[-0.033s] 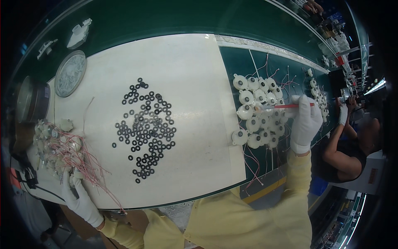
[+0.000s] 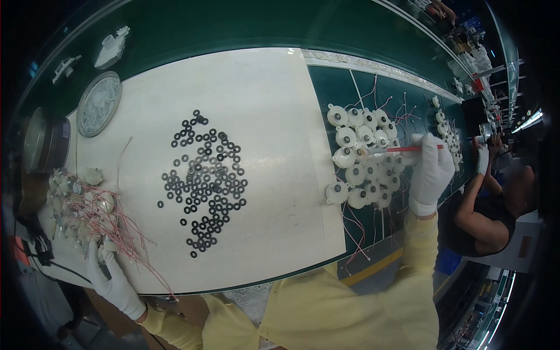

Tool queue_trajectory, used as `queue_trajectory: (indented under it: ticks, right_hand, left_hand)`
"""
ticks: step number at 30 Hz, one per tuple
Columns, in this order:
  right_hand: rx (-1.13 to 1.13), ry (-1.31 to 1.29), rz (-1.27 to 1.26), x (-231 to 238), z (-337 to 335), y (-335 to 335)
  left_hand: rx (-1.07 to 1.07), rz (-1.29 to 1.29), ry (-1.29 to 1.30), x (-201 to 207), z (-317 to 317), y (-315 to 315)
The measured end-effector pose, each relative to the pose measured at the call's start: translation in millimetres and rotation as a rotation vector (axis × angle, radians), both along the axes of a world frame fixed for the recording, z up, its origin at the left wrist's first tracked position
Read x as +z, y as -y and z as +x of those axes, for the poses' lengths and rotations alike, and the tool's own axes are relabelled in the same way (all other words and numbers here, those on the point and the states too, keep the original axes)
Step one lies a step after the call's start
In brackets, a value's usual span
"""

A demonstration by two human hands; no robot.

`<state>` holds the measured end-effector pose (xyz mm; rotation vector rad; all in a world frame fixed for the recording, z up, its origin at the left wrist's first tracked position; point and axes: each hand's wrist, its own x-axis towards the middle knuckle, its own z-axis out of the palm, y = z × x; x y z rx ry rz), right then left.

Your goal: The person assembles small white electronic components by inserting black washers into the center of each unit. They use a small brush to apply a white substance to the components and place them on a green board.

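Observation:
A red-handled brush (image 2: 408,149) is held in my gloved right hand (image 2: 430,175), over the right side of the table. Its pale tip lies among round white motor-like parts (image 2: 345,137) with dark centres, laid close together on the green surface. My gloved left hand (image 2: 114,286) rests at the near edge of a heap of similar white parts (image 2: 70,201) with red and white wires (image 2: 125,227). Its fingers are stretched apart around the edge of the heap; the fingertips are partly lost among the parts. Many small black rings (image 2: 204,175) lie scattered on the white board between my hands.
A round dish (image 2: 100,104) with clear contents stands at the far left of the white board (image 2: 274,93), beside a dark round container (image 2: 49,140). White plastic pieces (image 2: 112,48) lie behind. More white parts (image 2: 448,134) sit farther right, near another person (image 2: 484,216) at work.

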<state>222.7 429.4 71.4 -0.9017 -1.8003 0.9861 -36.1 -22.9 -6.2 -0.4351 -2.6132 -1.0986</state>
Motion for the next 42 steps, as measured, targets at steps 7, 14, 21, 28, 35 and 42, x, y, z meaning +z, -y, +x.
queue_trajectory:
  ticks: [7,14,21,28,35,42]
  right_hand:
    - [-0.072,-0.019,-0.077,-6,2,-9]
    - [-0.043,0.007,-0.095,-11,-7,-8]
    - [-0.060,0.027,-0.098,-17,-4,-14]
    - [-0.107,0.035,-0.093,-16,-4,-15]
    - [-0.119,0.032,-0.076,-12,4,-15]
    - [-0.056,-0.023,-0.110,-10,-1,-11]
  left_hand:
    - [-0.012,-0.026,-0.004,0,0,1]
    - [0.018,-0.029,0.022,1,0,0]
    - [-0.001,0.012,0.026,-5,-2,5]
    - [-0.007,-0.020,0.016,-1,-1,2]
    - [0.001,-0.004,0.020,-6,-3,3]
    - [0.014,-0.029,0.018,-1,-1,2]
